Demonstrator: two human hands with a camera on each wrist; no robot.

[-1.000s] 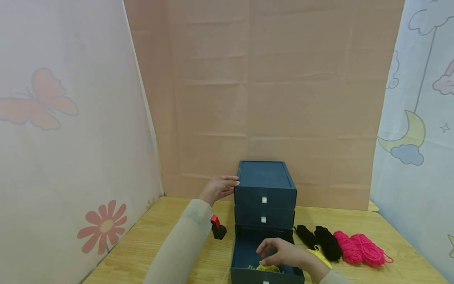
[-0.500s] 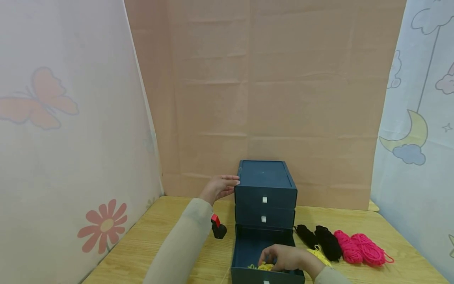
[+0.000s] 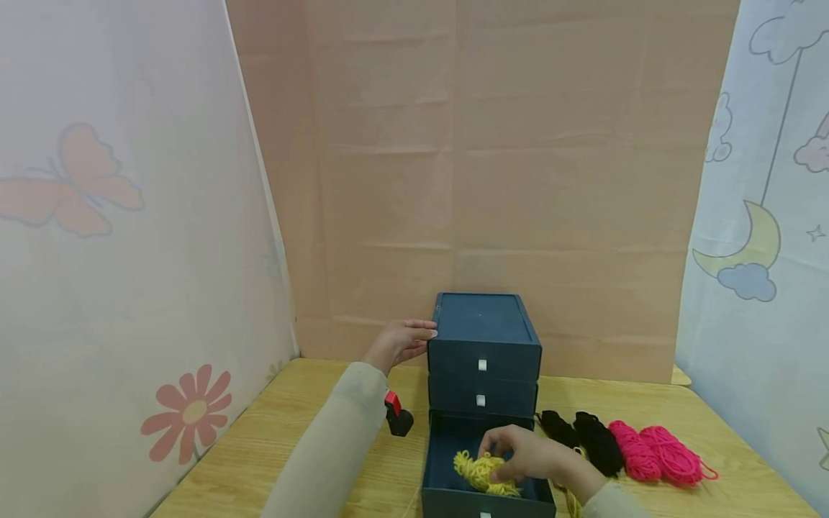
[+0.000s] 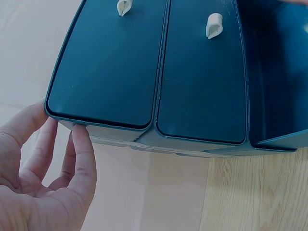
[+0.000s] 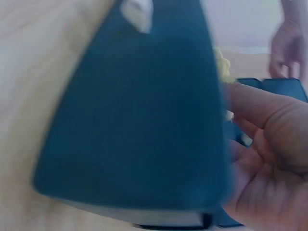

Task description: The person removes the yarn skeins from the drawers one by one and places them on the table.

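Note:
My right hand (image 3: 527,457) pinches a bundle of yellow yarn (image 3: 476,471) over the pulled-out bottom drawer (image 3: 447,502) of a dark blue drawer unit (image 3: 486,319). In the right wrist view, the blurred drawer front hides much of the yarn (image 5: 223,67). My left hand (image 3: 400,342) rests with extended fingers against the unit's upper left side. The left wrist view has its fingertips and thumb at the unit's corner, beside the top drawer (image 4: 106,67). The upper two drawers are closed, each with a small white pull tab.
Right of the unit, on the wooden table (image 3: 311,403), lie black yarn bundles (image 3: 599,442) and pink yarn bundles (image 3: 663,453). More yellow yarn (image 3: 573,501) shows partly behind my right forearm. A brown sheet (image 3: 518,180) stands behind the unit.
My right hand has reached down into the drawer, taken hold of the yellow yarn and lifted it slightly. My left hand has stayed against the unit.

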